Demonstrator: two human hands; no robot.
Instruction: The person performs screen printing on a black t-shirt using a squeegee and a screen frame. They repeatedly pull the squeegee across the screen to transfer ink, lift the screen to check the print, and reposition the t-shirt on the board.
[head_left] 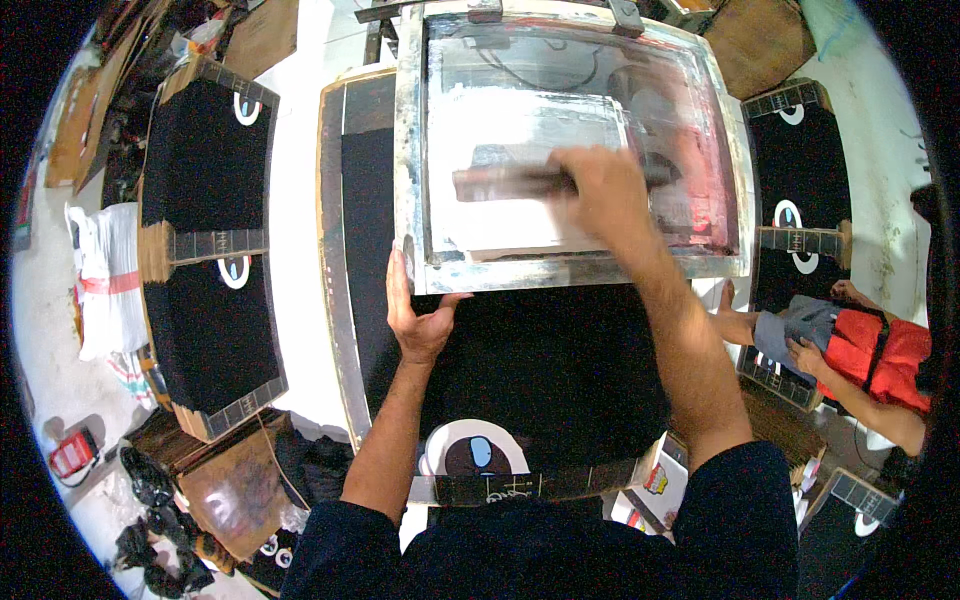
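Note:
My right hand [608, 192] is wrapped round the handle of a squeegee [500, 182], which is smeared by motion. The squeegee lies across the mesh of a screen-printing frame [575, 274], over a pale, whitish patch. Reddish stains run along the mesh's right side. At the frame's near left corner, my left hand [425, 325] holds the edge, thumb underneath and fingers up along the side. Beneath the frame, black fabric [540, 370] covers a board. A printed white, brown and blue eye [478, 452] shows near the board's close end. The fabric under the mesh is hidden.
More boards with black fabric [210, 160] and eye prints stand left, with others [800, 165] right. A person in red and grey [870, 350] sits at the right. White cloth [108, 285] hangs at the left; a red object [72, 455] lies on the floor.

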